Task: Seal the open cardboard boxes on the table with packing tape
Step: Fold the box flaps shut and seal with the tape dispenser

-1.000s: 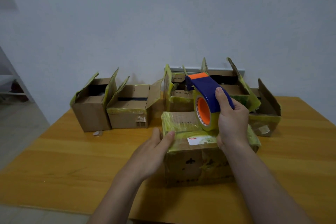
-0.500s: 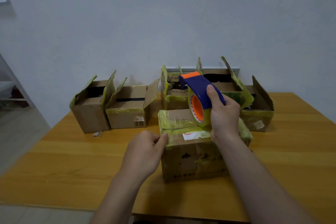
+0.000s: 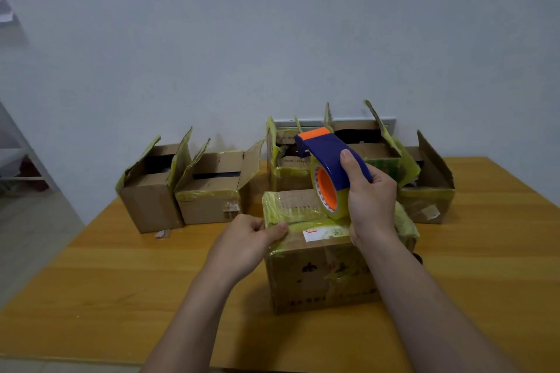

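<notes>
1. Box (image 3: pixel 318 269) sits shut in the middle of the table (image 3: pixel 106 281), wrapped in yellow tape.
2. Right hand (image 3: pixel 371 206) holds the tape gun (image 3: pixel 328 166) over the box, fingers wrapped tight round its blue cover. Its orange roll touches the box top.
3. Left hand (image 3: pixel 245 242) grips the box's top left corner, fingers curled, thumb pressed flat on the front.
4. Open boxes (image 3: pixel 212 188) stand in a row behind, by the wall, flaps up.

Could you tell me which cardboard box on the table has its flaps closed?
The front box, nearest the person; the boxes behind it all have flaps standing up.
</notes>
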A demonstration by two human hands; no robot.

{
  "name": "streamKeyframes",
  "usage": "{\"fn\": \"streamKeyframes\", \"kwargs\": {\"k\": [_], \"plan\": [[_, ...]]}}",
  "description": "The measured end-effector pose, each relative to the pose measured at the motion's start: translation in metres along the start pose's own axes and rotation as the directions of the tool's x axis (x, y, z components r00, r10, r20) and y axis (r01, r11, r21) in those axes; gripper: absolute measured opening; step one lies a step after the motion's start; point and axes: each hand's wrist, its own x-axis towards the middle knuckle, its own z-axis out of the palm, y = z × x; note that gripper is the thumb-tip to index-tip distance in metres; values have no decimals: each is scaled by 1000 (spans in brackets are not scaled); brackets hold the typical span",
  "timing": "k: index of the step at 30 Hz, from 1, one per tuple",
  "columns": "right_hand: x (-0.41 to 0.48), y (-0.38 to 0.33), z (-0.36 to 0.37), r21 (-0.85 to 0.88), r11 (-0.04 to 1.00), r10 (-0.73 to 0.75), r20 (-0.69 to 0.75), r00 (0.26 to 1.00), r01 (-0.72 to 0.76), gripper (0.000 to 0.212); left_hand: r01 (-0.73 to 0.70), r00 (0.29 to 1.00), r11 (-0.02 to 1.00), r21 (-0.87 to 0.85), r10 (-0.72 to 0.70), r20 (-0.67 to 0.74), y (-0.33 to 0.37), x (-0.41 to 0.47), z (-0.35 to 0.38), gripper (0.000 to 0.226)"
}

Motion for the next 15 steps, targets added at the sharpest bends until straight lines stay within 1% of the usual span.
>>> {"fn": "streamKeyframes", "kwargs": {"k": [2, 5, 9, 10, 12, 13, 15], "plan": [[1, 0, -1, 6, 1000, -2, -1, 1000, 2, 26, 11, 1000, 997, 81, -9, -26, 3, 3, 0, 62], [0, 1, 0, 9, 1000, -8, 10, 1000, 8, 25, 4, 999, 986, 165, 3, -46, 8, 8, -1, 58], [1, 2, -1, 15, 1000, -6, 12, 1000, 6, 22, 5, 997, 950, 313, -29, 72, 12, 19, -14, 63], [1, 2, -1, 17, 1000, -8, 14, 1000, 8, 23, 5, 998, 929, 369, -25, 49, 12, 23, -17, 65], [1, 2, -2, 19, 1000, -14, 21, 1000, 13, 23, -10, 998, 893, 450, 35, -48, 13, 34, -19, 66], [1, 2, -2, 20, 1000, -14, 25, 1000, 13, 22, -28, 995, 894, 447, 67, -72, 13, 39, -17, 64], [1, 2, -2, 23, 1000, -14, 31, 999, 13, 21, -73, 992, 906, 417, 107, -60, 12, 47, -14, 59]]}}
